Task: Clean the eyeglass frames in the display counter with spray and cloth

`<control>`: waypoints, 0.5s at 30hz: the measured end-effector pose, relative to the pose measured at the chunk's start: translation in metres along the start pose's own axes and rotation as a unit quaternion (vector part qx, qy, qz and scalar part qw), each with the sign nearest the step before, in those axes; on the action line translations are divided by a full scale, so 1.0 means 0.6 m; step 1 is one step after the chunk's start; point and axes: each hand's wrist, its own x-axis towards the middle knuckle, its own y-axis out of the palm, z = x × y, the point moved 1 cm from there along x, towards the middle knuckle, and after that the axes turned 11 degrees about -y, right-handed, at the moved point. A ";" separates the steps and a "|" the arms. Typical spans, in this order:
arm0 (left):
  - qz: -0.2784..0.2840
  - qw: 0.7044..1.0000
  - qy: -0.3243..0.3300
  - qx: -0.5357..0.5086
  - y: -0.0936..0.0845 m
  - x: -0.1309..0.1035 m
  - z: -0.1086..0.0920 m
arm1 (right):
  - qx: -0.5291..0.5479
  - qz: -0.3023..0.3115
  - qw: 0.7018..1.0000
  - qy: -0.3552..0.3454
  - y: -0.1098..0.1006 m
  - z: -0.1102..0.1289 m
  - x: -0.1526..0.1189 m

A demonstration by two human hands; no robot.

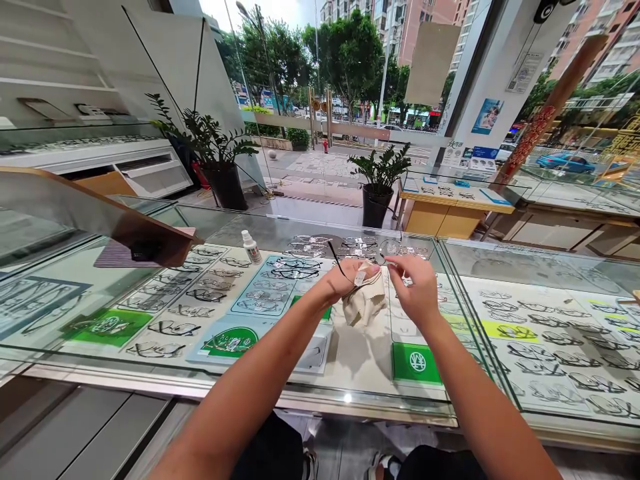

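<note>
My left hand (345, 279) is closed around a pair of glasses and a beige cloth (364, 303), above the glass counter. One dark temple of the glasses (339, 259) sticks up to the left of the fingers, and a small white tag hangs by the frame. The cloth drapes below the hand. To its right, my right hand (414, 283) has its thumb and forefinger pressed together at the dark tip of the other temple. The lenses are mostly hidden by the cloth and fingers.
The glass counter (380, 393) shows rows of glasses inside. A white spray bottle (251, 247) stands at the back left of my hands, near a blue tray (240, 293). A brown-edged mirror (145, 233) leans in from the left. Potted plants (376, 203) stand beyond the counter.
</note>
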 end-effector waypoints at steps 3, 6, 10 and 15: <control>0.023 0.999 -0.020 0.021 -0.012 -0.006 -0.006 | -0.156 0.062 0.977 -0.129 -0.007 0.004 0.002; 0.066 0.996 -0.032 0.057 -0.022 -0.017 -0.014 | -0.229 0.060 0.956 -0.175 -0.007 0.001 0.004; 0.074 0.995 -0.061 0.036 -0.029 -0.027 -0.024 | -0.258 0.053 0.941 -0.212 -0.005 0.000 0.004; 0.013 0.995 -0.099 -0.028 -0.047 -0.015 -0.027 | -0.247 0.020 0.954 -0.167 -0.019 0.000 0.008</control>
